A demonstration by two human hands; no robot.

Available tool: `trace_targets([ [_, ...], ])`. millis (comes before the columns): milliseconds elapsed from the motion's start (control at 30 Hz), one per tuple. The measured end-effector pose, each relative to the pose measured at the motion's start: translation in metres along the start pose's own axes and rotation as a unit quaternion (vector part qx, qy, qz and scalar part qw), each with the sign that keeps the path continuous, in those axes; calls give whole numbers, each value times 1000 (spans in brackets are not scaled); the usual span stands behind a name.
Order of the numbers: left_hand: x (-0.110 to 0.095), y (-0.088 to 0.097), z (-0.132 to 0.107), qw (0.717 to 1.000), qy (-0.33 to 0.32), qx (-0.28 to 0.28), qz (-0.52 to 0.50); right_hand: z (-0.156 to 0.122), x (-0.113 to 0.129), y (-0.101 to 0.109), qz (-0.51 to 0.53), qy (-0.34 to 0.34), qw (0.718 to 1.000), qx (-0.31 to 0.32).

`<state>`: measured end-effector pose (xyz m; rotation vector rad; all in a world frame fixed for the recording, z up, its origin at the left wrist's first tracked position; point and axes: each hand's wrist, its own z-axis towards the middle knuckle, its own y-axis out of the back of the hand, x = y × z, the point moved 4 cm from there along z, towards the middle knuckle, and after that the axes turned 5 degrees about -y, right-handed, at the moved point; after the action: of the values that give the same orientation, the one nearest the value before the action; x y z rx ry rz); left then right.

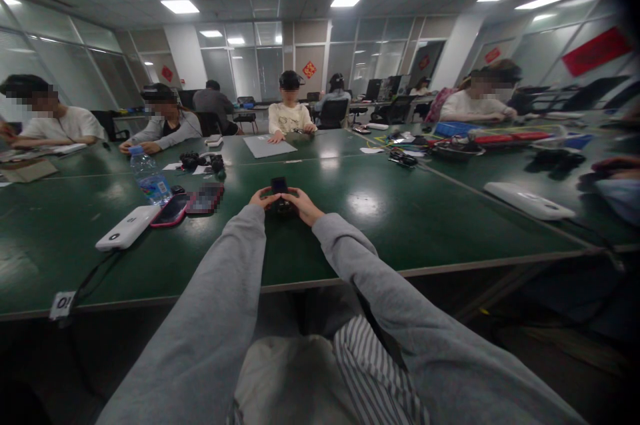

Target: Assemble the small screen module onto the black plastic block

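Both of my hands are out in front of me over the green table (400, 232). Between them is a small black device with a dark, square, screen-like face (279, 185), tilted up toward me. My left hand (263, 198) grips its left side, and my right hand (303, 204) grips the right side. The two thumbs meet near its lower front edge. Just below the thumbs, a dark lower part shows, too small to make out. Most of the fingers are hidden behind the device.
To the left are a white power bank (127, 228) with a cable, two phones (171, 210) and a water bottle (150, 175). Another white power bank (529, 201) lies right. Across the table a person (290, 115) sits by a grey sheet (270, 146). Cables and a blue tray (457, 130) lie back right.
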<state>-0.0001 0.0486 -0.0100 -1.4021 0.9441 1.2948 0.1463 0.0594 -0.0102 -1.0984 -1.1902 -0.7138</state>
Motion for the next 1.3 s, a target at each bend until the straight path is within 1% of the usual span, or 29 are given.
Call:
trace_targets([
  [133,-1,0,-2,1000,-8,-5,3,0,0,0,2,2,1000,7],
  [333,11,6,12,999,-27,23,20,-1,0,0,3,1,1000,3],
  [533,17,9,20,997,-39,50,35,-2,1,-2,5,-4,1000,2],
  [700,21,10,25,998,-39,50,17,-3,3,-3,4,-2,1000,2],
  [967,20,9,23,998,-38,41,8,-2,3,-2,-4,-2,1000,-2],
  [1167,19,9,24,999,-29,46,8,0,3,0,-33,13,999,-24],
  [1300,14,7,19,999,-18,47,-9,3,3,4,-85,46,993,-64],
])
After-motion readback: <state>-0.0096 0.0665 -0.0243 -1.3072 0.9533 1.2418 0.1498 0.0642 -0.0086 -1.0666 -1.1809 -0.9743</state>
